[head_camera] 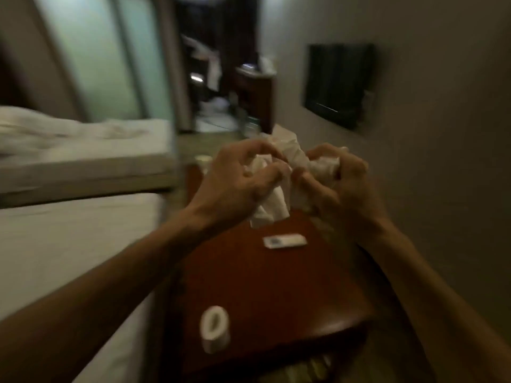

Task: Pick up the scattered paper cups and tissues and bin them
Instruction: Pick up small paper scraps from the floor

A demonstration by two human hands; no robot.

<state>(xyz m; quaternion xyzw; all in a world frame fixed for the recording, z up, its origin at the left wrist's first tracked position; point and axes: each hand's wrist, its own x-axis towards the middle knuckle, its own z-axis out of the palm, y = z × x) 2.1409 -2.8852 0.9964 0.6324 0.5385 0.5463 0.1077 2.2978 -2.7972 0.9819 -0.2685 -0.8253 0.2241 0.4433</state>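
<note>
Both my hands are raised above a red-brown bedside table (276, 286) and hold crumpled white tissues (287, 158) between them. My left hand (237, 178) grips one end, and a strip of tissue hangs down below it. My right hand (331, 178) clutches the other wad. A white paper cup (214, 328) stands upright near the table's front edge. Another pale cup (203, 161) shows blurred beyond my left hand, at the table's far end.
A small white card-like object (284, 241) lies on the table. Two beds (83, 244) with white sheets are on the left. A dark screen (336, 84) hangs on the right wall. A dim corridor with a wooden cabinet (255, 92) lies ahead. The frame is motion-blurred.
</note>
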